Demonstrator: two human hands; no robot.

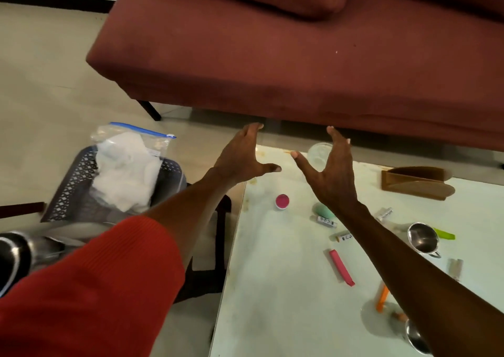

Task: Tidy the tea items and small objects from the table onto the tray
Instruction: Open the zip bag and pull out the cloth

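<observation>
Nearest, below the right hand (334,171): pink clip (341,267), steel cup (422,238), pink lid (282,201) scattered on the pale surface (272,288). Farther out, left hand (242,153) beside it, fingers (252,131) of both spread wide, holding nothing. Beyond, red sofa (272,43).

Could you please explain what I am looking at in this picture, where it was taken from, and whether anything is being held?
There is no machine here: a person wears a camera on the head, so the one picture looks forward and down along both arms. The left hand and right hand are stretched out, open and empty, palms facing each other above the far end of a pale table. Scattered on it are a pink clip, a small pink-topped round object, a steel cup, a wooden holder, an orange stick and a clear glass. Behind is a red sofa. No tray is in view.
</observation>
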